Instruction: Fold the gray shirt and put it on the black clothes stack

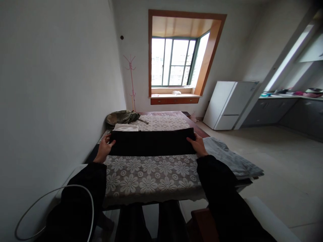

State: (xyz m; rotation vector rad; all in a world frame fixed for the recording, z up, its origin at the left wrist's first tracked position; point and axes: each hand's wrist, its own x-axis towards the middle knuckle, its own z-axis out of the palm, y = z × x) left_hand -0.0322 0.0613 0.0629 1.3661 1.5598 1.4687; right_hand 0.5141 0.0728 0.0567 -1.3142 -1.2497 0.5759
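Note:
A black folded cloth (151, 143), perhaps a garment, is stretched out flat in a long strip above the lace-covered table. My left hand (104, 147) grips its left end, with the thumb on top and the fingers partly hidden behind. At the opposite end my right hand (198, 144) pinches the cloth the same way. Beneath and in front of it lies a lace tablecloth (148, 173) with a flower pattern. Just behind the left end rests a white folded cloth (126, 127).
A green-brown bag (121, 117) lies at the table's far left, by the wall. Grey folded fabric (227, 156) sits at the right edge. A white cable (92, 201) loops near my left arm. A pink coat stand (131, 80) and a white fridge (227, 104) stand beyond.

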